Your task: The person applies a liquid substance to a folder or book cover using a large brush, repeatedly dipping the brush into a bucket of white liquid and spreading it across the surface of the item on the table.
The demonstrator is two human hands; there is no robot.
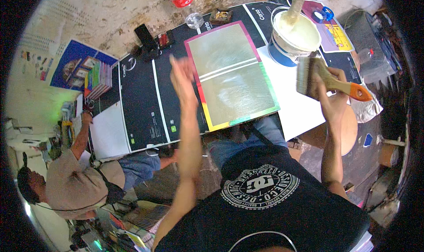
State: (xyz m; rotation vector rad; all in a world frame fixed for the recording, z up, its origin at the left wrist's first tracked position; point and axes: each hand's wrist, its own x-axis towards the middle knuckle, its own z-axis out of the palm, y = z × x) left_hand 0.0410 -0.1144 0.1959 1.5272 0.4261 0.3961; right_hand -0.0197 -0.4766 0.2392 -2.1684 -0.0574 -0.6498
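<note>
My right hand [335,99] grips a wide flat paintbrush [326,77] with a wooden handle that ends in orange. Its bristles point left, above a white sheet [300,115]. Slightly smeared by motion, my left hand [182,77] is raised with fingers stretched out and nothing in it. Just right of that hand lies a grey-green panel [234,90] with a coloured border and two white lines across it. Its surface has wet-looking, shiny streaks. Beyond the brush stands a white and blue bucket [282,53] of pale, creamy paste, with a coated stick [295,13] upright in it.
Black printed boards [143,106] cover the table. A plastic bottle [193,18] and a small box [221,16] stand at the back. A stack of books [99,79] is at the far left, where another person [81,181] works beside a white sheet [110,132]. A round stool [349,130] is at right.
</note>
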